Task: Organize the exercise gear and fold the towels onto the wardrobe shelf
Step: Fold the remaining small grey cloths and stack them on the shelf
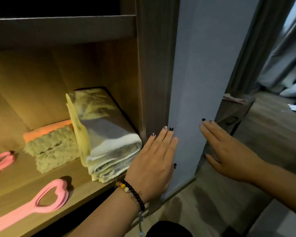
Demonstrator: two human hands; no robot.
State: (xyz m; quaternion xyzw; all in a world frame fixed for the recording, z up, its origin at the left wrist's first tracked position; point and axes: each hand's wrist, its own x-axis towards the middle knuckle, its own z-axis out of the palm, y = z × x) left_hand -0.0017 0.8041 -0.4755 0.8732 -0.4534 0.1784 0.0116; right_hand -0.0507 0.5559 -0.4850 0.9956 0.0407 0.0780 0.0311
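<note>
Both of my hands were flat against the grey wardrobe door (195, 82), one on each side of its edge. My left hand (154, 161) lay with fingers straight and close together, palm against the door's near face, just beside the wardrobe's wooden side panel (154, 65). A beaded bracelet (132, 190) sat on that wrist. My right hand (227, 151) was likewise open, fingers extended along the far side of the door. Neither hand gripped anything.

Surroundings, as observed:
- The door stood edge-on between my hands and partly blocked the view to the right of the shelf opening.
- Beyond the door were grey curtains (280, 57) and a wooden floor (272, 130).
- An upper shelf board (61, 24) crossed the wardrobe above the lit compartment.

Task items, all on the wardrobe shelf (79, 178):
- A folded white and yellow towel stack (108, 139) sat at the right end, close to the side panel and just beside my left hand.
- A fluffy beige towel (53, 151) lay to its left, touching it, with an orange towel (48, 129) behind it.
- A pink resistance band (32, 207) with heart-shaped handles lay at the front left.
</note>
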